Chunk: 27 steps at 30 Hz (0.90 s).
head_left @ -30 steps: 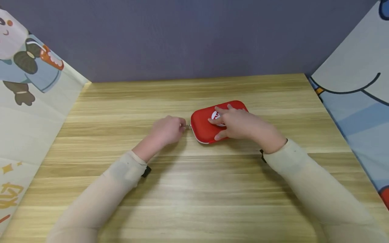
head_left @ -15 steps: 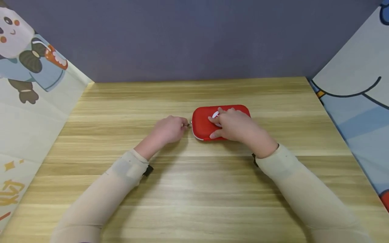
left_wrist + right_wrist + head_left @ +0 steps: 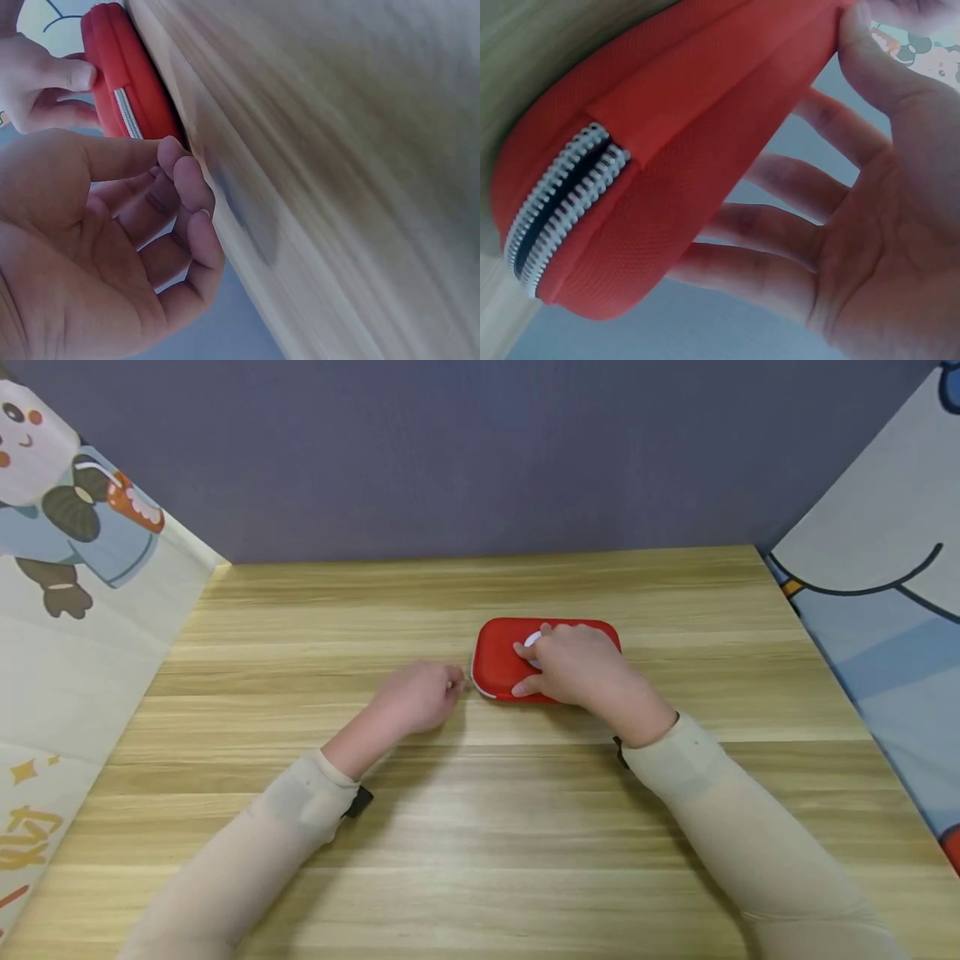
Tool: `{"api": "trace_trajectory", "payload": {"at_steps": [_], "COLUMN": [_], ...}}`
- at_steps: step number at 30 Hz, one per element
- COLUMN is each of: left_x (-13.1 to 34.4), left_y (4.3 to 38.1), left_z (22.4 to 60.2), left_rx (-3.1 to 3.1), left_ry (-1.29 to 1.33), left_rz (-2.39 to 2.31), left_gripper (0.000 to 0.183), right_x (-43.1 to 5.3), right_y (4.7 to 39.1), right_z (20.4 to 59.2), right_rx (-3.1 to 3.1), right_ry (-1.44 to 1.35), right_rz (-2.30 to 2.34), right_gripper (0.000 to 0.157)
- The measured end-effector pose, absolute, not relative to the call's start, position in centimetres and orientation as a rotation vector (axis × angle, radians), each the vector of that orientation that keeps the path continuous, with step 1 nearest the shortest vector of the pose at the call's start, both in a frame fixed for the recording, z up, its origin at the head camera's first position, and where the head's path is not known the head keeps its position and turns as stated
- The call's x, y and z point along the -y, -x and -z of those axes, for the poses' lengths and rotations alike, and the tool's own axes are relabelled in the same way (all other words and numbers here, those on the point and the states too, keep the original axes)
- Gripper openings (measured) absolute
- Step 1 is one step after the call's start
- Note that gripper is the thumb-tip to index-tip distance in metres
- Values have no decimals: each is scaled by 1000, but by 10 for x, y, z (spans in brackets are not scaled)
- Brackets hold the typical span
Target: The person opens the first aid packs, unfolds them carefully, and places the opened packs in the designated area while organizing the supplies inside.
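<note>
A red zippered case [image 3: 498, 660] with a white round logo [image 3: 532, 640] on its lid lies flat on the wooden table. My right hand [image 3: 581, 664] rests over the lid, fingers laid across the top and thumb at the near edge. At the case's left end my left hand [image 3: 420, 697] pinches the zipper pull, which its fingers mostly hide. Thumb and fingertips [image 3: 184, 169] meet beside the case in the left wrist view. Seen from the right wrist, the zipper teeth [image 3: 570, 202] at the right end stand parted, with a dark gap between the rows.
The wooden table [image 3: 450, 827] meets a dark blue-grey wall [image 3: 480, 460] behind the case. Printed cartoon panels stand at both sides, a bear-like figure [image 3: 45, 468] on the left one.
The case has turned from slanted to nearly square with the table's back edge, under my right hand. My left hand has shifted slightly toward me along the case's left end.
</note>
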<state>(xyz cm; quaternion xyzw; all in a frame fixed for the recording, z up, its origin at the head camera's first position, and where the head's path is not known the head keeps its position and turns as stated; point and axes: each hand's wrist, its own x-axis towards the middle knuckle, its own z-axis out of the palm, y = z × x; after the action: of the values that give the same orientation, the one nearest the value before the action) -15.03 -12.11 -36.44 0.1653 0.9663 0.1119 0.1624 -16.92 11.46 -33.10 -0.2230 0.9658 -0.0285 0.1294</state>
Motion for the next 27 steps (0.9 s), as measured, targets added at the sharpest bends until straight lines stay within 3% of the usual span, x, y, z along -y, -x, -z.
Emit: {"api": "trace_trajectory", "payload": {"at_steps": [19, 27], "left_x": [106, 95], "left_y": [130, 127], "left_z": [364, 365], "left_rx": [-2749, -2709], "left_ry": [-600, -615], "left_rz": [-329, -312], "left_gripper": [12, 23], "right_x": [-116, -113], "right_y": [168, 167], "right_z": [333, 335], "right_rx": [-2828, -2795], "right_ry": [683, 686], "right_rz": [59, 38], "right_gripper": [70, 73]}}
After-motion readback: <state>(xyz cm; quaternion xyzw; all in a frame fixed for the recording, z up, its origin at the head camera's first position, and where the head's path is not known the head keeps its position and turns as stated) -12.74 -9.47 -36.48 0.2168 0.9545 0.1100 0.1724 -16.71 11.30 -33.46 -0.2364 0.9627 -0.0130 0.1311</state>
